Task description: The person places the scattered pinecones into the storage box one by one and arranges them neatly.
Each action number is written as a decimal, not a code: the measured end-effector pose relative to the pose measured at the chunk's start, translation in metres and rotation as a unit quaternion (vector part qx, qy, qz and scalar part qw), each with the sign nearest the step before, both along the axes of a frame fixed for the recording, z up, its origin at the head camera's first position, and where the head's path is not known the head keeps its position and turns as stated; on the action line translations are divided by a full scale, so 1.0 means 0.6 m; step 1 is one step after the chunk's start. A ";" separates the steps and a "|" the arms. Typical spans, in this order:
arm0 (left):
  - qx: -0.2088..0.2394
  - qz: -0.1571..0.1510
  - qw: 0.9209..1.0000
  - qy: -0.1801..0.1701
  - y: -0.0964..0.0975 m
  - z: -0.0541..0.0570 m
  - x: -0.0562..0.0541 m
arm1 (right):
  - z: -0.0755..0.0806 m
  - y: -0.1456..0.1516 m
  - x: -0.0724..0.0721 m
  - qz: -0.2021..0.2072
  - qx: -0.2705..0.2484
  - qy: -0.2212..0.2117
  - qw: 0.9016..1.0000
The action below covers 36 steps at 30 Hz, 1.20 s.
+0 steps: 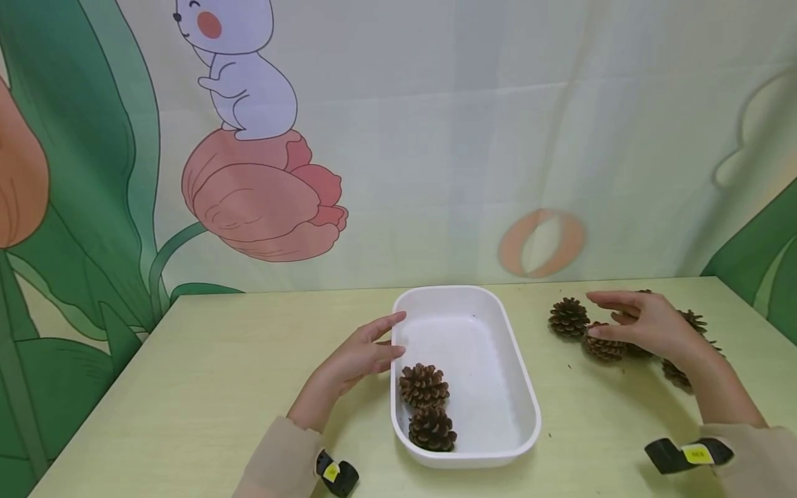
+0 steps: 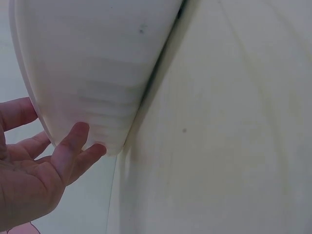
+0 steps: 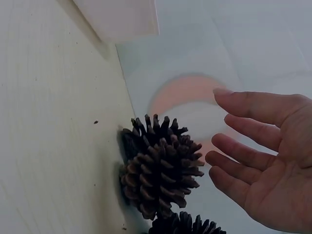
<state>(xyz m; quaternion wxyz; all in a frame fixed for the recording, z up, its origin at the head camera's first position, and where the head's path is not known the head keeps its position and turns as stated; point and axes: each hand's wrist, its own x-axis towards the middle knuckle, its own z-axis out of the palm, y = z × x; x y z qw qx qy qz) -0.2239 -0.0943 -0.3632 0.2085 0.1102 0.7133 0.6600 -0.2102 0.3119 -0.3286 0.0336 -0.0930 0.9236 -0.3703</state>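
Observation:
A white plastic tray [image 1: 467, 360] with rounded corners stands mid-table. Two brown pine cones, one [image 1: 425, 386] behind the other [image 1: 432, 429], lie at its near left inside. At the tray's left side, my left hand [image 1: 358, 356] has its fingertips against the rim and outer wall, as the left wrist view [image 2: 39, 170] also shows. My right hand [image 1: 654, 325] hovers above a group of pine cones on the right, fingers spread and holding nothing. Below its fingers is a pine cone [image 1: 604, 342]; the right wrist view shows a gap between the fingers [image 3: 239, 161] and the nearest cone [image 3: 161, 178].
Another pine cone [image 1: 568, 317] sits at the left of the group; several more lie partly hidden under and behind my right hand, such as one [image 1: 676, 373]. Small dark crumbs dot the pale table [image 1: 585, 429]. A printed curtain [image 1: 423, 173] hangs along the table's back edge.

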 end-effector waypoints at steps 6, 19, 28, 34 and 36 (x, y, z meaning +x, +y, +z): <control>-0.002 -0.002 1.000 0.001 -0.001 0.000 0.000 | -0.011 0.012 -0.003 0.011 0.020 0.004 1.000; -0.003 0.002 1.000 0.000 -0.002 -0.004 0.000 | -0.029 0.016 -0.010 0.023 0.066 0.020 0.997; -0.001 -0.003 1.000 0.001 -0.002 -0.003 0.001 | -0.034 0.013 -0.013 0.019 0.109 0.043 0.993; -0.003 -0.001 1.000 0.002 -0.002 -0.001 0.002 | -0.037 0.012 -0.015 0.015 0.118 0.044 0.992; -0.004 0.000 1.000 0.002 -0.002 -0.001 0.003 | -0.037 0.012 -0.015 0.016 0.119 0.045 0.992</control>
